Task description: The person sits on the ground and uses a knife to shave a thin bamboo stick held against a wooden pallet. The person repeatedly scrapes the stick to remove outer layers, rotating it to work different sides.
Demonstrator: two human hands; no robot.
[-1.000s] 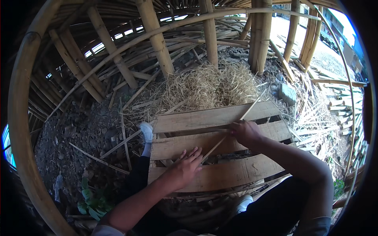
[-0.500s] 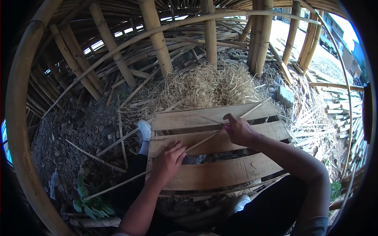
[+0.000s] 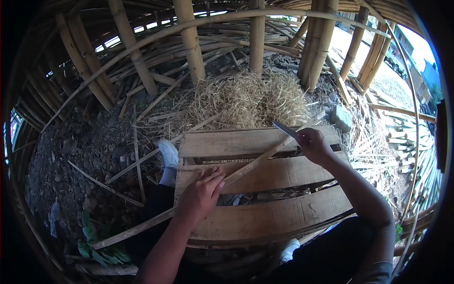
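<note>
A long, flat bamboo strip lies slantwise over a low wooden slatted bench, from the lower left up to the far right. My left hand is closed over the strip near the bench's left side, its fingers pressed together on top. The strip's lower end runs out under my left forearm, beyond the bench. Near the strip's far end my right hand grips a knife. The blade points up and left, close to the strip. Its handle is hidden in my fist.
A heap of pale shavings lies behind the bench. Bamboo posts and a bent pole stand beyond it. A grey block sits to the far right. Cut bamboo poles are piled at right; a leafy plant grows at lower left.
My right hand has moved right and slightly up with the knife, whose blade now shows more plainly. The strip has turned to show its wider face. My left hand stays nearly in place.
</note>
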